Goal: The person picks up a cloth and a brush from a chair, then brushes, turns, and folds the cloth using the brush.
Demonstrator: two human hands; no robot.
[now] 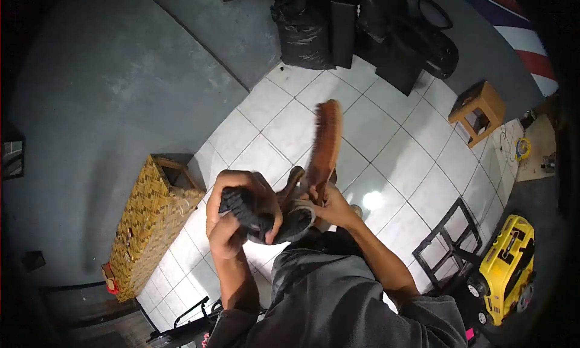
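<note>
My left hand [232, 212] is wrapped round a dark shoe [296, 222], held in front of my body. The shoe's black ribbed end [238, 202] shows between the fingers, and its pale-rimmed opening faces up near my right hand. A long, curved wooden brush [326, 142] with dark reddish-brown bristles stands out from my right hand [335, 208], whose fingers close on its lower end. The bristles point left. Part of the shoe is hidden by my fingers, and a brown piece [291, 182] sticks up between the two hands.
A woven bamboo-pattern cabinet [142, 227] stands to the left. Black bags [305, 37] lie against the far wall. On the right are a wooden stool [480, 109], a black metal frame [450, 242] and a yellow toy car [507, 269]. White tiles [393, 142] cover the floor.
</note>
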